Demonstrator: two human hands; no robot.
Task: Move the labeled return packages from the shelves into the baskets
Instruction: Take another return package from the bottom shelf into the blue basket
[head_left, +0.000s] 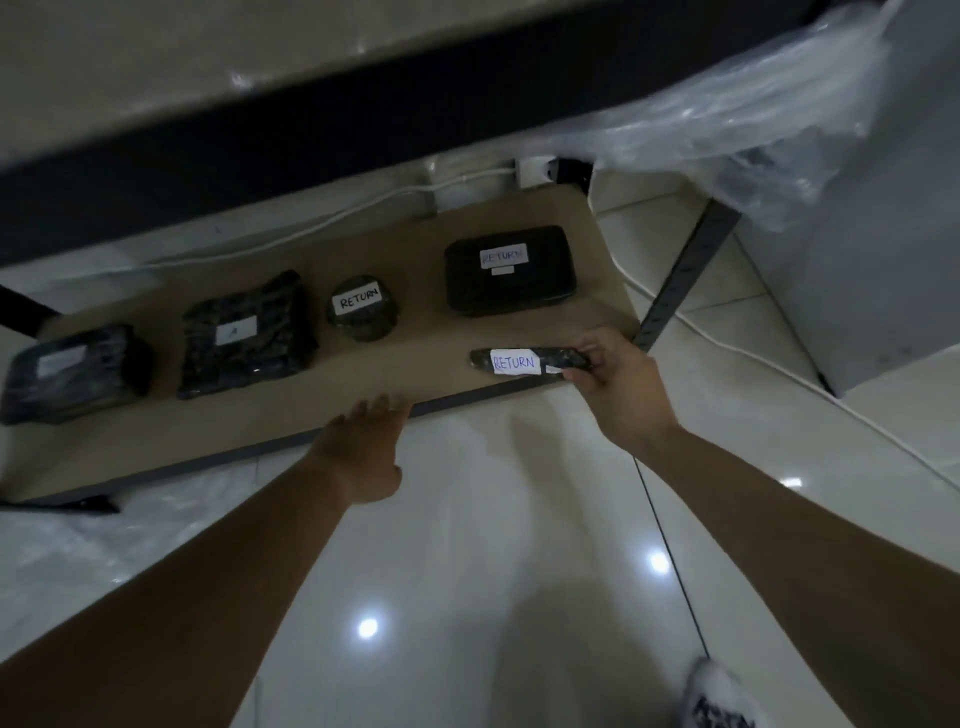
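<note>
R hand (618, 382) reaches fwd over the shelf (452, 358) front-right corner, fingers (584, 375) closed round the right end of a slim package (519, 361) w/ a RETURN label. L hand (363, 447) hovers at the shelf's front edge, palm down, fingers spread, holding nothing. 5 dark packages on the shelf; 3 read RETURN. The slim one lies flat near the front edge, long axis running left-right.

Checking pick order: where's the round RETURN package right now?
Head view: the round RETURN package sits mid-shelf, between the package labeled A on its left and the rectangular RETURN box on its right, untouched by either hand.
</note>
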